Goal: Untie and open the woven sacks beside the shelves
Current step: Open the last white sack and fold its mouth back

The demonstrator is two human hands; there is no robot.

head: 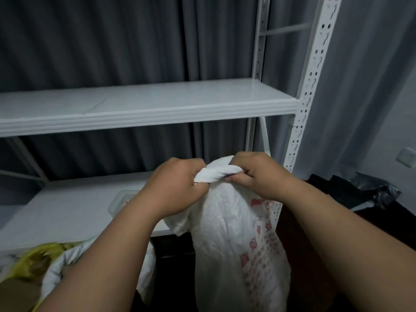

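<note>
Both hands clamped on the bunched neck of the tall white woven sack with red print (236, 233). Left hand (177, 188) gripping the left side of the twisted top, fingers curled in. Right hand (254, 174) pinching the right side, thumb under the roll of fabric. Hands just beside each other, knot or twist between them.

Sack standing upright on the dark floor, right against the front post of the white metal shelving unit (308, 104), leaning on the lower shelf edge.

Status, judged from this view: neck bunched shut, mouth not open. No string or tie visible; can't tell if hidden under fingers or already off. Step in hand looks like working the twist loose.

Second bundle at lower left: white fabric with yellow material (45, 255), blurred, apparently slack. Can't tell if open or untouched.

Left to do: unroll the neck, spread the mouth, then check the other one.
</note>
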